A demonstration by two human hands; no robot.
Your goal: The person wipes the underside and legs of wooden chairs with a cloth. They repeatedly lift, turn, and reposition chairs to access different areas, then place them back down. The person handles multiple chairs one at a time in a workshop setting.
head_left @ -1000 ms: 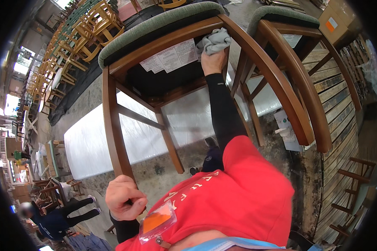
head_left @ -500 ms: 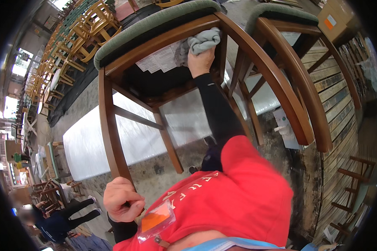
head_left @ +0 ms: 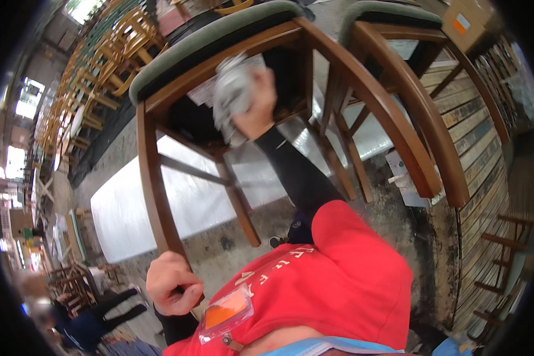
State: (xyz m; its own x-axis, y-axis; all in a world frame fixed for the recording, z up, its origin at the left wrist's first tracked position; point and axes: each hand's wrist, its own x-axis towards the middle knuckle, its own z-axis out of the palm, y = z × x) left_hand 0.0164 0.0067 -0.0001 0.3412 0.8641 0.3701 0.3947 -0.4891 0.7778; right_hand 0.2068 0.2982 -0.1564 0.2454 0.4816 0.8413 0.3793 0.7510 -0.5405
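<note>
Right hand [head_left: 258, 104]: fingers bent round a crumpled soft grey cloth [head_left: 232, 89], grip part-closed, both blurred. Cloth is up against the chair's underside; exact contact can't be told. Left hand [head_left: 173, 285]: curled tight on the near end of one leg.

Brown wooden chair with a green-grey upholstered seat [head_left: 190, 83]: right in front of the person, tipped so the underside faces them. Smooth, slightly glossy finish; straight square-edged left leg, long curved right member, slim stretcher between legs. Seat pad is woven-looking, rounded at the edge. Underside is matte black.

White printed sheets [head_left: 200, 95] on that black face, partly behind the cloth; print too small to read. Red shirt [head_left: 362, 267] has pale lettering; clear plastic badge sleeve [head_left: 225, 311] holds an orange card. Matching green-padded chair [head_left: 391, 13] just right. Tan cardboard box [head_left: 466, 26] beyond carries an orange-and-white label.
</note>
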